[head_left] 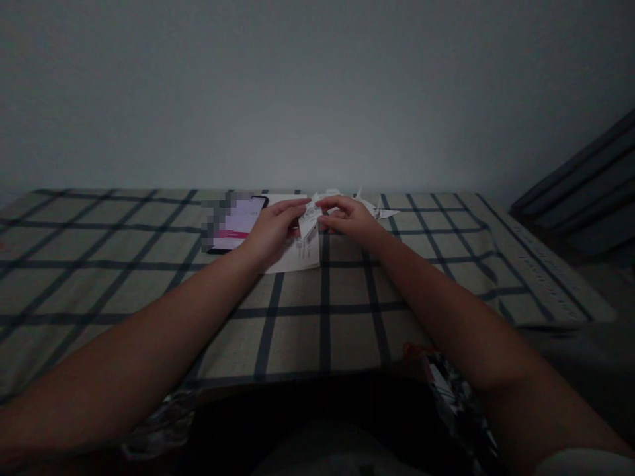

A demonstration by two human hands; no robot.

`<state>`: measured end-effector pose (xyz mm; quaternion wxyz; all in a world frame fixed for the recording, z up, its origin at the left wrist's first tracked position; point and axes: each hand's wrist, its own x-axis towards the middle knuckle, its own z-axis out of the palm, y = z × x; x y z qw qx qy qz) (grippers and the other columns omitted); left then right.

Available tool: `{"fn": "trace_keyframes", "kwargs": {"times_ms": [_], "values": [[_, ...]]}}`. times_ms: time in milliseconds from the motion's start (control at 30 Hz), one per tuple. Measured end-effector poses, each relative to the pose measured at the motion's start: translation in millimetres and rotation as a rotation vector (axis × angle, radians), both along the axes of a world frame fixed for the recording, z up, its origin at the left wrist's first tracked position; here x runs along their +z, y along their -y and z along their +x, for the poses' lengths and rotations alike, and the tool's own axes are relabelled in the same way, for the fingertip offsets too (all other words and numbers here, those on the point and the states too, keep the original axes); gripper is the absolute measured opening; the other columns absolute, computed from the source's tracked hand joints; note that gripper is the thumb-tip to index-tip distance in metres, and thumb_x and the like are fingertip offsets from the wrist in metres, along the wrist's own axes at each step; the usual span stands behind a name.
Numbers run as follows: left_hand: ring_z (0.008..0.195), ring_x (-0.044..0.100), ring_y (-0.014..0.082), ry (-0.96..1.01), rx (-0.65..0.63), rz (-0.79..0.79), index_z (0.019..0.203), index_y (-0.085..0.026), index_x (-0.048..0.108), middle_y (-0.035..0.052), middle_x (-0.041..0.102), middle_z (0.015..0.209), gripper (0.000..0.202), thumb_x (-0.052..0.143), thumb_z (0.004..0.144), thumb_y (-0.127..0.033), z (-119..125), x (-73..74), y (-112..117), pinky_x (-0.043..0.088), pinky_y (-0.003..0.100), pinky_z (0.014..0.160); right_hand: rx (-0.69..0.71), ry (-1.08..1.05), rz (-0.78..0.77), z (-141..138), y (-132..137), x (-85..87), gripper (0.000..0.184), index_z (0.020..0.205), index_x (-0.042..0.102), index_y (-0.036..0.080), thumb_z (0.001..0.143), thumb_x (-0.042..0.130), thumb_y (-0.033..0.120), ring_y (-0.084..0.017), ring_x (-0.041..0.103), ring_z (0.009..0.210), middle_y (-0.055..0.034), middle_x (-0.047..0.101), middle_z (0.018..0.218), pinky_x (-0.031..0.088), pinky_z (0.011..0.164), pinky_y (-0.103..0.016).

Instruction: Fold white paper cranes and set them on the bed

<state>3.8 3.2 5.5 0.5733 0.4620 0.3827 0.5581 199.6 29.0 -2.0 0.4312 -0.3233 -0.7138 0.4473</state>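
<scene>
Between my two hands is a small piece of folded white paper (310, 220) with dark print on it. My left hand (278, 227) pinches its left side between thumb and fingers. From the right, my right hand (347, 217) grips the other edge with thumb and forefinger. Under the left hand lies a printed white sheet (303, 260), partly covered by the hand. A phone (238, 225) with a lit screen rests to the left, its far-left part blurred out. Behind the right hand sit folded white paper shapes (389, 213) with pointed tips, partly hidden.
A checked cloth (347, 330) in cream and dark blue covers the table. A plain wall (317, 99) rises right behind it. Dark folded fabric (585, 185) hangs at the far right. Near the front edge, under my right arm, are an orange cord (415, 350) and crumpled wrapping.
</scene>
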Motion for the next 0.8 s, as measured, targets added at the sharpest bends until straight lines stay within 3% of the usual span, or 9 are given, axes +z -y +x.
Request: {"fn": "trace_keyframes", "kwargs": {"times_ms": [100,167,267,333,500,800], "values": [[0.071,0.064,0.0135,0.039,-0.037,-0.011,0.103,-0.013,0.079,0.0083,0.074,0.088,0.028,0.074,0.078,-0.022,0,1.4,1,0.048,0.021,0.056,0.005,-0.031,-0.019,0,1,1.6,0.043,0.113,0.066,0.015,0.077,0.079,0.035,-0.012,0.067,0.076,-0.0060,0.072,0.102,0.058,0.072,-0.027],[0.065,0.062,0.0126,0.041,-0.032,-0.025,0.107,-0.012,0.078,0.0068,0.073,0.081,0.030,0.071,0.079,-0.019,0,3.9,2,0.048,0.022,0.054,0.007,-0.042,-0.033,-1,3,2.7,0.038,0.112,0.067,0.015,0.080,0.077,0.034,-0.012,0.067,0.077,-0.0059,0.072,0.101,0.058,0.073,-0.027],[0.056,0.060,0.0120,0.048,-0.028,-0.036,0.121,-0.011,0.072,0.0027,0.069,0.070,0.044,0.065,0.077,-0.012,1,8.3,5,0.051,0.023,0.053,0.010,-0.020,-0.046,-1,4,4.1,0.033,0.110,0.069,0.014,0.084,0.073,0.034,-0.012,0.067,0.075,-0.0046,0.072,0.091,0.058,0.072,-0.026],[0.060,0.064,0.0143,0.071,-0.067,-0.029,0.126,-0.009,0.068,0.0044,0.071,0.075,0.051,0.062,0.076,-0.011,1,10.1,6,0.055,0.026,0.057,0.005,-0.005,-0.047,-1,5,5.1,0.031,0.109,0.069,0.014,0.085,0.072,0.034,-0.012,0.066,0.074,-0.0035,0.071,0.085,0.058,0.071,-0.026],[0.081,0.072,0.0201,0.093,-0.121,-0.015,0.118,-0.007,0.070,0.0117,0.076,0.095,0.048,0.064,0.071,-0.012,1,7.7,5,0.060,0.029,0.065,-0.033,-0.008,-0.060,1,4,7.2,0.029,0.110,0.069,0.014,0.087,0.070,0.032,-0.011,0.065,0.070,-0.0029,0.070,0.085,0.057,0.068,-0.025],[0.071,0.065,0.0131,0.024,-0.071,0.012,0.112,-0.012,0.077,0.0078,0.073,0.089,0.041,0.070,0.072,-0.013,0,4.2,6,0.057,0.022,0.059,-0.002,-0.045,-0.070,1,4,7.4,0.035,0.117,0.066,0.017,0.083,0.066,0.022,-0.010,0.064,0.072,-0.0029,0.070,0.097,0.055,0.066,-0.023]]}}
